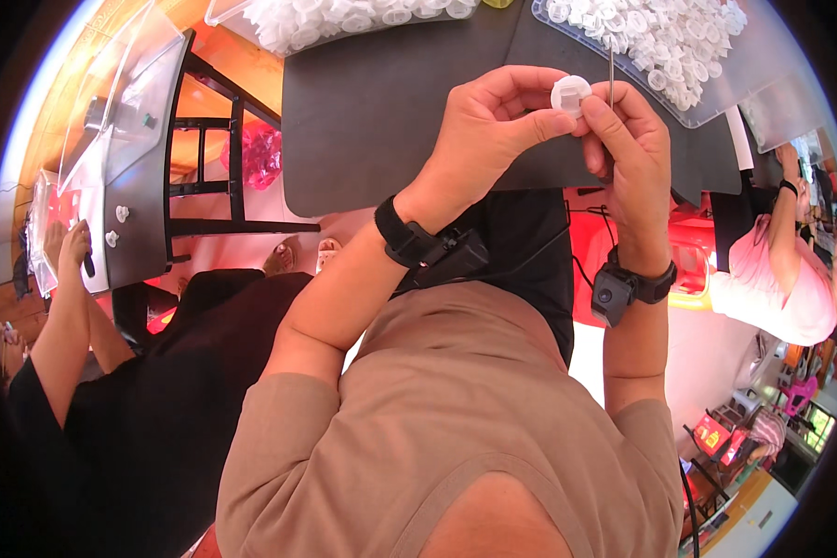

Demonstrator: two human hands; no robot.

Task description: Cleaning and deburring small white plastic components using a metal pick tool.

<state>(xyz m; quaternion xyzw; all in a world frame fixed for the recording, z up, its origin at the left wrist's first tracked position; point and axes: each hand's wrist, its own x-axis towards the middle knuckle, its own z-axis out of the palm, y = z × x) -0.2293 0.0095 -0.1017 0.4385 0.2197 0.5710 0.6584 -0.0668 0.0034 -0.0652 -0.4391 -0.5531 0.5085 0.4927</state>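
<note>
A small round white plastic piece [568, 93], with a raised rectangular part in its middle, is held over the dark table. My left hand [493, 116] pinches it between thumb and fingers from the left. My right hand [634, 135] is closed beside it, its thumb and index fingertip close against the piece's right edge. A thin metal rod [612, 60] stands up out of the right hand's fingers, pointing away from me. Whether the right fingertips also grip the white piece I cannot tell. The rod's lower end is hidden in the hand.
Beyond my hands, a clear tray [637, 70] on the far right holds many white plastic pieces. Another heap of them [344, 19] lies in a far-left container. The dark table [372, 121] has a rounded near-left corner. Co-workers sit left and right, one at a separate table [144, 200].
</note>
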